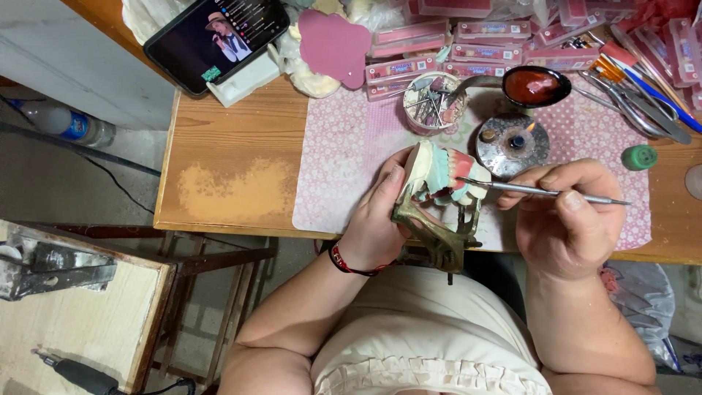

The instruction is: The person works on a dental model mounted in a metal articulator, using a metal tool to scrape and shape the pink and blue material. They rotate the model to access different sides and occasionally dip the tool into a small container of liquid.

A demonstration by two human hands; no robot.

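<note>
Leftmost, the left hand [376, 227] wraps its fingers around a dental model [437, 175] on a brass articulator [439, 234] at the table's [234, 175] near edge; right hand [567, 219] pinches a metal carving tool [541, 192], tip touching the model.

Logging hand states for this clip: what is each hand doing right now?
Left hand: closed around the dental model on its metal articulator.
Right hand: closed on a thin metal carving tool, tip at the model.
</note>
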